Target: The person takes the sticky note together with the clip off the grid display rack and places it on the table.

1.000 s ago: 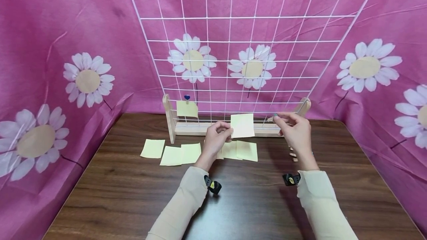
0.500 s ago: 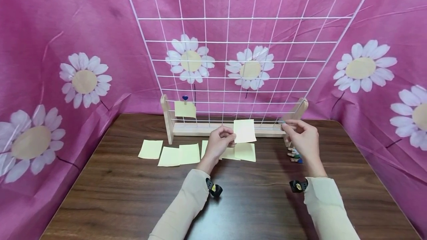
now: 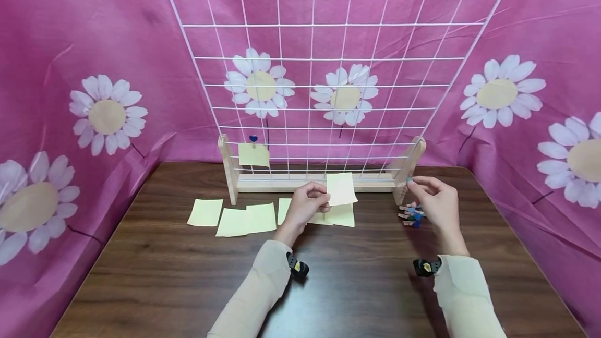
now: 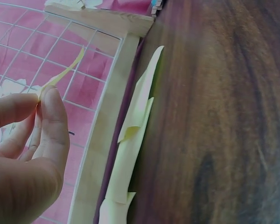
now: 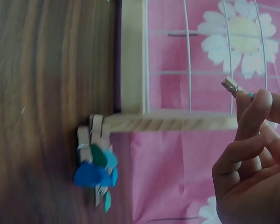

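Note:
My left hand (image 3: 307,203) pinches a pale yellow sticky note (image 3: 341,189) by its left edge, in front of the white wire grid's lower part. The left wrist view shows that note (image 4: 65,71) edge-on between thumb and fingers. In my right hand (image 3: 439,203), thumb and index finger pinch a small wooden clothespin (image 5: 231,86) with a bit of teal at its held end; it stands beside the right wooden foot (image 3: 409,170). Below that hand lies a small pile of wooden clothespins (image 3: 412,215) with blue and green hearts.
The white wire grid (image 3: 312,58) stands upright in a wooden base (image 3: 263,186). A sticky note (image 3: 254,155) hangs at its lower left from a clothespin with a dark blue heart (image 3: 253,139). Several sticky notes (image 3: 205,213) lie in a row on the brown table (image 3: 159,275).
My right hand has moved right and down with the clothespin, away from the grid's middle toward the right foot. The left hand's note has come slightly lower. The head view has shifted a little.

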{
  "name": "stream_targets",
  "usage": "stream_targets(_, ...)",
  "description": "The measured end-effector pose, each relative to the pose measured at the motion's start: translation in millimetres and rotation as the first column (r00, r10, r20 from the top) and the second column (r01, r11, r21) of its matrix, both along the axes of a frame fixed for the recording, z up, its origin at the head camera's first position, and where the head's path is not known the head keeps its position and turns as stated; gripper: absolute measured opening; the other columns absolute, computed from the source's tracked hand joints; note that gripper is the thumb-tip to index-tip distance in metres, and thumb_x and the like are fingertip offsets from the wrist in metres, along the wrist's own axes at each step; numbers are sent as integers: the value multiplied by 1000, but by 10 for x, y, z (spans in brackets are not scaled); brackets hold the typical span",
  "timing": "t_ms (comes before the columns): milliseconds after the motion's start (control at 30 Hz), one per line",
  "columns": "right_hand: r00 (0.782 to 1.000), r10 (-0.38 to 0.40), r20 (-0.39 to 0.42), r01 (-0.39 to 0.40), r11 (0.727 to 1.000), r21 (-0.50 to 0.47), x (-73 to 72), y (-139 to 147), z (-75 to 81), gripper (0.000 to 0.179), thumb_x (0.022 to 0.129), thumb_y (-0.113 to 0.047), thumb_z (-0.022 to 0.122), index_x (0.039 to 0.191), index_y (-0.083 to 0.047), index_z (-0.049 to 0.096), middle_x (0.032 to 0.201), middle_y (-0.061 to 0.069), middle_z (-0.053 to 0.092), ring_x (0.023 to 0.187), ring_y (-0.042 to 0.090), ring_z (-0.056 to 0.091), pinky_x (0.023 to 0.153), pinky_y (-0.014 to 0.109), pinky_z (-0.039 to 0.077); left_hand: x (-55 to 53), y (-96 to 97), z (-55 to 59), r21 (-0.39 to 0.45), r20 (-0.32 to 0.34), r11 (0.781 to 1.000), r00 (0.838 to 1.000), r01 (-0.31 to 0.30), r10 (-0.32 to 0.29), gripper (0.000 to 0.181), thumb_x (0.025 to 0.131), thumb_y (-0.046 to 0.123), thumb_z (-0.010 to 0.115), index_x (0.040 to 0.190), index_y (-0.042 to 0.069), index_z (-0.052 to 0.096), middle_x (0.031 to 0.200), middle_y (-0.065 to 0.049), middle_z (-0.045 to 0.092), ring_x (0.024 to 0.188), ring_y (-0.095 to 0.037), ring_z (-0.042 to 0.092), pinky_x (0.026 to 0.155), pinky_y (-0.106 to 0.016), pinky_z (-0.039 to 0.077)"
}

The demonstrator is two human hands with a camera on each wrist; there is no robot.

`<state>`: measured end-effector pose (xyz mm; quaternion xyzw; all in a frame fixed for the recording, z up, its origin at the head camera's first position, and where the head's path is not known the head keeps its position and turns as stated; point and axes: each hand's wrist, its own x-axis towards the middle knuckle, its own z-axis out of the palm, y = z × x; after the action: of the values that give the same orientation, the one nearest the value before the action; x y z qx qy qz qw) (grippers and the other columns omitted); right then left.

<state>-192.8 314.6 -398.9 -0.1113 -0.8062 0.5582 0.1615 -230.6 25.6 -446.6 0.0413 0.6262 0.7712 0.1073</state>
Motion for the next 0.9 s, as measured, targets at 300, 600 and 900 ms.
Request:
stream_targets(300, 996, 12, 88, -16, 999, 51, 47, 199, -130, 35, 96, -21, 71, 119, 5, 65, 77, -19, 72, 55, 8, 66, 52, 18, 50, -14, 11, -96, -30, 8, 999, 999, 44, -44, 19, 92, -8, 64, 110, -13, 63, 88, -7, 61, 69, -13, 65, 74, -31, 63)
stream_targets(600, 973, 123, 195, -140, 987, 76, 61, 350, -268, 42, 99, -19, 66, 125, 13, 59, 85, -5, 76, 60, 10, 68, 63, 21, 55, 1, 56, -160, -85, -1, 993, 997, 79, -79, 18, 88, -11, 61, 106, -13, 63, 83, -7, 62, 63, -15, 66, 68, -29, 63)
stream_targets(900, 950, 133, 284, -162, 983, 82, 66, 434, -368, 42, 98, -22, 69, 122, 12, 62, 82, -1, 69, 57, 8, 60, 50, 24, 49, 27, 127, -205, -106, 14, 988, 994, 109, -108, 17, 89, -11, 64, 106, -11, 63, 86, -16, 67, 66, -18, 67, 71, -38, 64)
